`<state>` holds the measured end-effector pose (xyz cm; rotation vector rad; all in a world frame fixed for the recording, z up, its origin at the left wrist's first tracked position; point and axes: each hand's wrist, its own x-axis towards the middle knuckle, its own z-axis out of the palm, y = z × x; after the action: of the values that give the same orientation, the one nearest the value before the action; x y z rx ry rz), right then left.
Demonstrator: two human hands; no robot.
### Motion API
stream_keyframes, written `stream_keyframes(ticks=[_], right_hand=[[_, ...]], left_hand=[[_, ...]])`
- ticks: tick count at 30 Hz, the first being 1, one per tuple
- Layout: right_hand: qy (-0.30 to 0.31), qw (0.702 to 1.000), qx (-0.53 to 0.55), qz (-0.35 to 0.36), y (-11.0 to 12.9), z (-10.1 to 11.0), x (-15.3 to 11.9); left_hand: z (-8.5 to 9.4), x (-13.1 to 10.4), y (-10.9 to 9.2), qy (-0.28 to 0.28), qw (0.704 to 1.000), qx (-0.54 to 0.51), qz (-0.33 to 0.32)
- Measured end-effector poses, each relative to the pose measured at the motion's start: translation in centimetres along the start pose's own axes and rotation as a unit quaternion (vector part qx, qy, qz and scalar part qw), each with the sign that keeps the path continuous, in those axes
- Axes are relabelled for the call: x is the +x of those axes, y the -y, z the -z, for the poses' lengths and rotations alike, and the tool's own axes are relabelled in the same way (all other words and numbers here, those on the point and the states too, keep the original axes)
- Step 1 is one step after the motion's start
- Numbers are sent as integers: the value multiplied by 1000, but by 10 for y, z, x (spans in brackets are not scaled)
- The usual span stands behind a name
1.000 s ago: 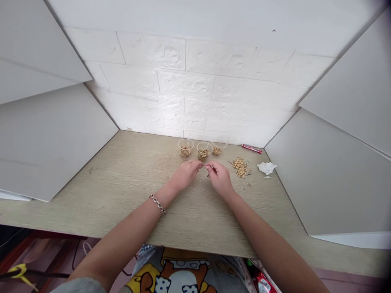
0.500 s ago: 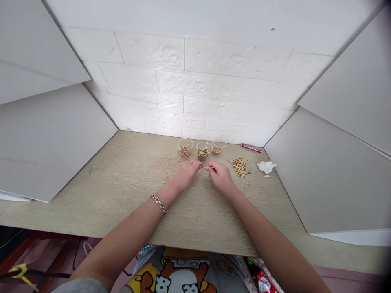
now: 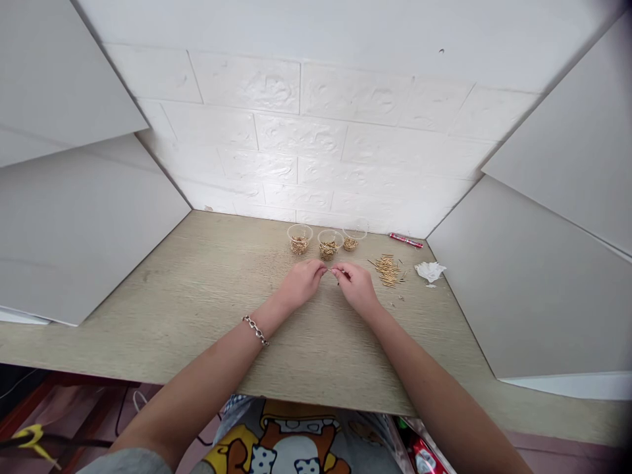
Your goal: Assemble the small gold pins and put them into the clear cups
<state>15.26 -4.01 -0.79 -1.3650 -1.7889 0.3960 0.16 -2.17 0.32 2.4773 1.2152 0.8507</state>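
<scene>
At centre, left hand (image 3: pixel 302 282) and right hand (image 3: pixel 356 284) pinch apparently one pin (image 3: pixel 329 269); red packet (image 3: pixel 405 240) illegible.

Three clear cups (image 3: pixel 300 232), two hands (image 3: pixel 302 283), one bracelet (image 3: pixel 255 331), one red tube (image 3: pixel 405 240), one white wad (image 3: pixel 430 270), and apparently dozens of gold pins (image 3: pixel 388 270).

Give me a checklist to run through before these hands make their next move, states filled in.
1. Left hand and right hand both in view: ok.
2. Thin piece visible between the hands: ok.
3. Whether that piece is one part or two: cannot tell, too small.
4. Three clear cups upright: ok.
5. Gold rods apart from the right hand: ok, piled to its right.
6. Tabletop free of specks: not ok, specks lie left of the cups.
</scene>
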Motion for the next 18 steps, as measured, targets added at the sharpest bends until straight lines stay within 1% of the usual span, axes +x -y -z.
stream_keyframes(ticks=[7, 12, 18], right_hand=[[-8, 999, -17, 36, -1, -1, -1], [-10, 999, -9, 35, 0, -4, -2], [-63, 998, 8, 23, 7, 0, -2]], left_hand=[[-3, -1, -1, -2, 999, -24, 30], [-3, -1, -1, 8, 999, -30, 39], [-2, 1, 1, 4, 999, -24, 42]])
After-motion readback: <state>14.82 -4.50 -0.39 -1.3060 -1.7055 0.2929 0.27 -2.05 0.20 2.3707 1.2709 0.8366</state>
